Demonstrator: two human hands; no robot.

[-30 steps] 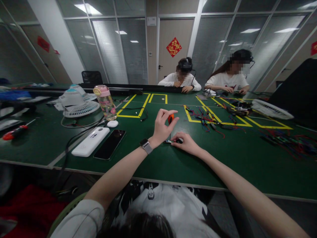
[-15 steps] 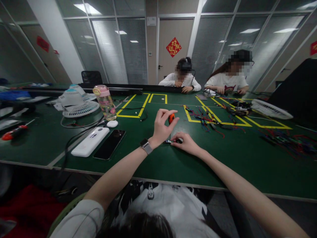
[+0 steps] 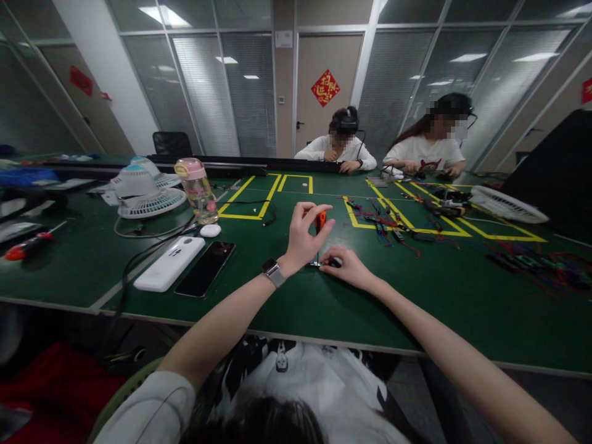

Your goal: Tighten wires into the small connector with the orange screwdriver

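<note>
Near the front edge of the green bench (image 3: 416,308), the left hand (image 3: 303,237) pinches an upright orange-handled screwdriver (image 3: 319,222); the right hand (image 3: 346,266) presses closed on a small black part (image 3: 333,263) (details too small). Towards the bench's left end lie a black phone (image 3: 205,269), a white power bank (image 3: 169,263) and a pink-capped bottle (image 3: 197,191); tangled coloured wires (image 3: 388,222) lie beyond, nearer the far edge.

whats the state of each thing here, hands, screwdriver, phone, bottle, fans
left hand: pinching the screwdriver handle
screwdriver: upright, tip down on the small part
right hand: pressing the small part onto the table
phone: flat, screen dark
bottle: upright, pink lid on
fan: tipped back, grille up; spinning or not, cannot tell
</note>
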